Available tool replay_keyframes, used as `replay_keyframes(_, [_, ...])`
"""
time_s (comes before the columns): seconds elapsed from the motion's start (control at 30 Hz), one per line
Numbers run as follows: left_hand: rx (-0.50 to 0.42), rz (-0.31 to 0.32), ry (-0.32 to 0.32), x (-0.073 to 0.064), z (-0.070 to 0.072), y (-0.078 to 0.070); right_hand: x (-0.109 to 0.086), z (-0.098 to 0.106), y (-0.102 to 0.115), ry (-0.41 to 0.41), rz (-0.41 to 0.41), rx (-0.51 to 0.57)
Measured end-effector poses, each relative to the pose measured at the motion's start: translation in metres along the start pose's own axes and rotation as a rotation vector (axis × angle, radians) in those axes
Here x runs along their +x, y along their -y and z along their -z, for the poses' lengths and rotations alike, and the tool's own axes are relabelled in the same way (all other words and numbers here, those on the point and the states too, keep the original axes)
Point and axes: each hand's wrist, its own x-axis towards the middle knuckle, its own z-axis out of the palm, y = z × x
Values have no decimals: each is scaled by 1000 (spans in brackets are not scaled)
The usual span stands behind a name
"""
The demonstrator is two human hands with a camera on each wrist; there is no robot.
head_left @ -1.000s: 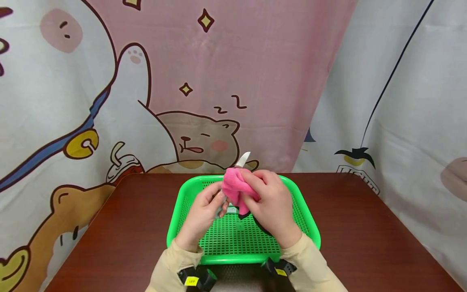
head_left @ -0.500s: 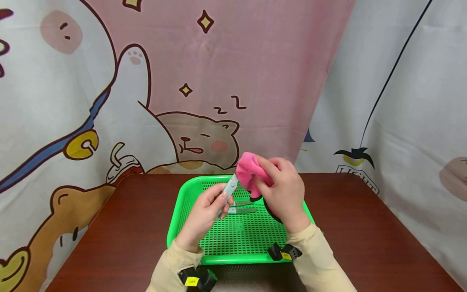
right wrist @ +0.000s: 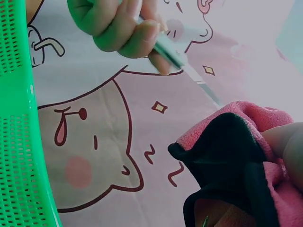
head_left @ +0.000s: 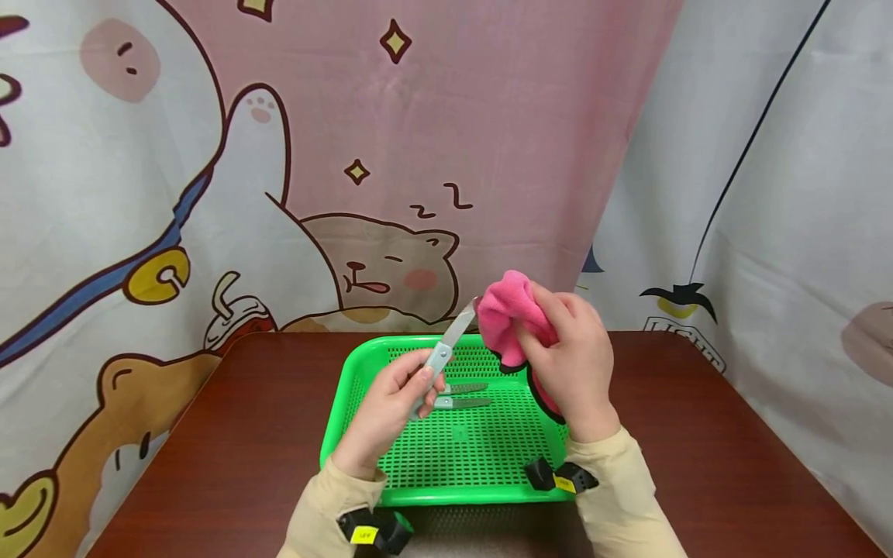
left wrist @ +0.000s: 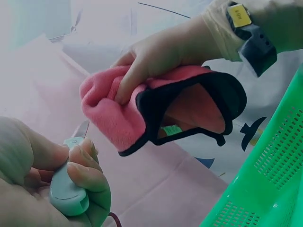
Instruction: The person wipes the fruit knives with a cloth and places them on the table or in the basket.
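My left hand (head_left: 394, 407) grips the pale grey-green handle of a knife (head_left: 441, 355), its blade slanting up to the right above the basket. In the left wrist view the fingers curl round the knife handle (left wrist: 68, 191). My right hand (head_left: 575, 356) pinches a bunched pink cloth (head_left: 512, 322) with a black border, held at the blade's tip. The cloth (right wrist: 227, 142) hangs in folds in the right wrist view; the blade tip meets its edge there. Two more knives (head_left: 463, 402) lie in the green basket (head_left: 453, 494) below, their handles partly behind my left hand.
The basket stands on a dark red-brown table (head_left: 230, 434) near its front edge. Behind the table hangs a pink and white cartoon curtain (head_left: 523, 155). Each wrist carries a black camera (head_left: 561, 474) with a yellow label.
The right hand has drawn the pink cloth up and right along the knife, from the handle end to the tip, baring the blade. The left hand has stayed nearly still.
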Motion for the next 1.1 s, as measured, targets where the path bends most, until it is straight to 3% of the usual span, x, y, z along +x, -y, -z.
replay_keyframes(0.23, [-7, -9, -10, 0, 3, 0, -5, 0, 9, -19, 85, 80])
replay_keyframes(0.43, [-9, -2, -26, 0, 3, -1, -14, -11, 22, 44, 161, 94])
replay_keyframes(0.73, [9, 47, -53, 1, 0, -2, -23, -24, 32, 141, 187, 59])
replay_keyframes(1.1, [33, 27, -23, -1, -2, -4, -19, -25, 18, 60, 164, 44])
